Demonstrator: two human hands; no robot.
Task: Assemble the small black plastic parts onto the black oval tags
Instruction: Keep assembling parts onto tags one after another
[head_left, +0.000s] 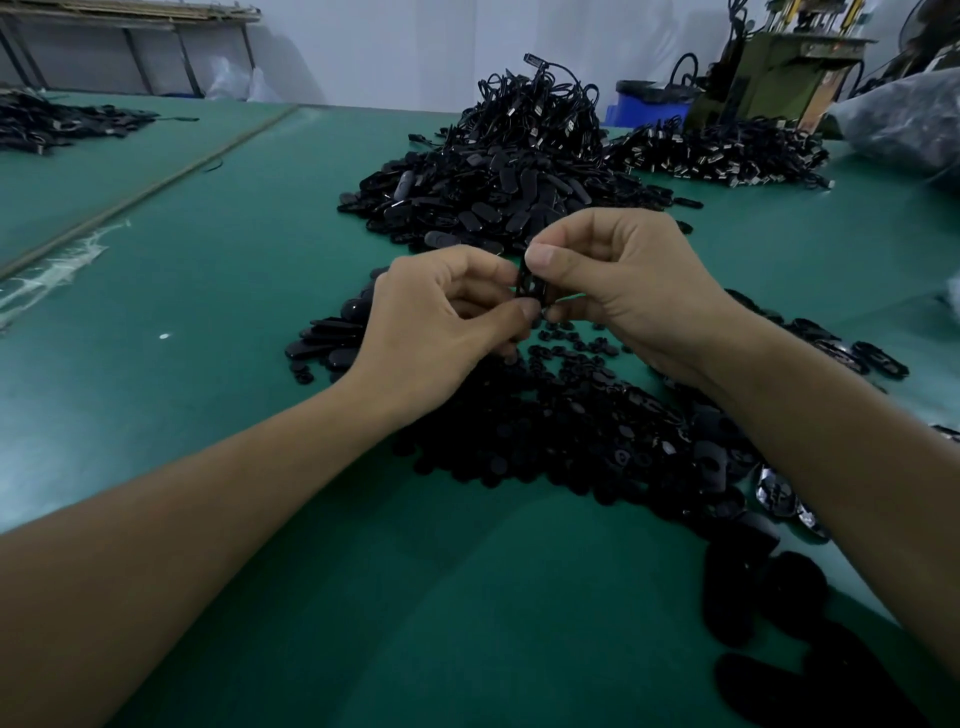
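The black oval tag is held above the green counter, just above the middle of the view. It stands nearly upright: its long axis runs from 12 to 6 o'clock, with the top end leaning slightly towards 11. A slotted face or edge is turned to the camera.

The left hand comes in from 8 o'clock with its fingers curled, and its thumb and forefinger pinch the tag's lower end. The right hand comes in from 4 o'clock, also curled. Its thumb presses on the tag's upper end, with the other fingers tucked behind. The two hands nearly touch around the tag. There may be a small piece at the lower fingertips, but it is too dark to tell.

Directly under the hands, towards 6 o'clock, lies a heap of small black plastic parts. At 9 o'clock of the left hand is a cluster of loose tags. At 12 o'clock sits a larger pile of tags, with a mound of corded pieces behind it.
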